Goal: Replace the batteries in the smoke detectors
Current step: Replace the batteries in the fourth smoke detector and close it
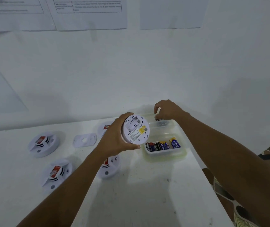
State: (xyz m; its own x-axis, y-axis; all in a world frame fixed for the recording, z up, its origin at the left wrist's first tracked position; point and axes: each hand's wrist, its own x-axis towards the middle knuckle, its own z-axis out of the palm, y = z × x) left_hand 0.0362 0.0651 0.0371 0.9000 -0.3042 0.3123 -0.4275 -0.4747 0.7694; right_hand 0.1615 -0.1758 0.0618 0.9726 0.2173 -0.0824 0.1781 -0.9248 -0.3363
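Note:
My left hand grips a round white smoke detector and holds it above the table with its back facing me; a yellow label and the battery bay show. My right hand reaches over the far compartment of a clear plastic tray, fingers curled down around a battery with a barcode. The tray's near compartment holds several blue, black and yellow batteries.
More white smoke detectors lie on the white table: one far left, one front left, one under my left forearm, one behind my left hand. A detached mounting plate lies between them. The table edge runs along the right.

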